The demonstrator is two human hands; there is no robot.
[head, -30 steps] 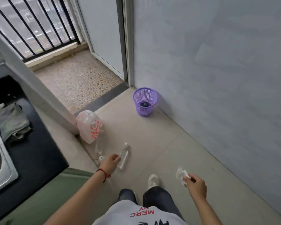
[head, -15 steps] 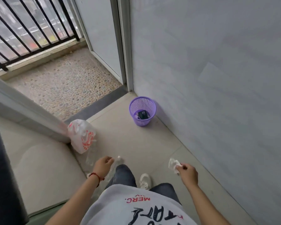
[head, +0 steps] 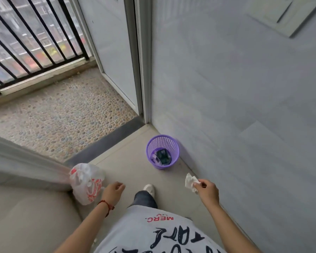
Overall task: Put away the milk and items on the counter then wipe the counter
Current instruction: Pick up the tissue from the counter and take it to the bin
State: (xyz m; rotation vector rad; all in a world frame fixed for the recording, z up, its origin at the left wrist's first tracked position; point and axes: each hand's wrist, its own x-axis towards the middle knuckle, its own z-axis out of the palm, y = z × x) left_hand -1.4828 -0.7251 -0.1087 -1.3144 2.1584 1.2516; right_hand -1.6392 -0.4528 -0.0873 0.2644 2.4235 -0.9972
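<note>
Right hand [head: 207, 191]: raised over the floor near the wall, thumb and fingertips pinched on a crumpled white tissue [head: 190, 182], which sticks up and to the left of the knuckles, clear of the floor. Left hand [head: 112, 193]: fingers loosely curled, holding nothing, hanging just beside a plastic bag; thin red string bracelet [head: 107, 206] at the wrist. Purple mesh bin [head: 162, 152]: upright on the pale floor tiles [head: 124, 161], close against the base of the grey wall [head: 235, 106], ahead of the tissue and apart from it; dark scraps visible at the bottom, kind not clear. White plastic bag [head: 87, 183] with red print: slumped on the floor against the end of a low grey ledge at the left. Light shoe [head: 149, 189] and dark trouser leg [head: 144, 199]: between the two hands, toe pointed toward the bin. Grey shirt [head: 150, 232] with red and black lettering: bottom centre. Dark threshold strip [head: 106, 141]: across the doorway, with a pebbled balcony floor [head: 58, 117] beyond and black railing bars [head: 35, 37] at its far edge. Open door [head: 113, 52]: pale grey, swung toward the balcony beside the white frame. Milk and counter: not in view.
</note>
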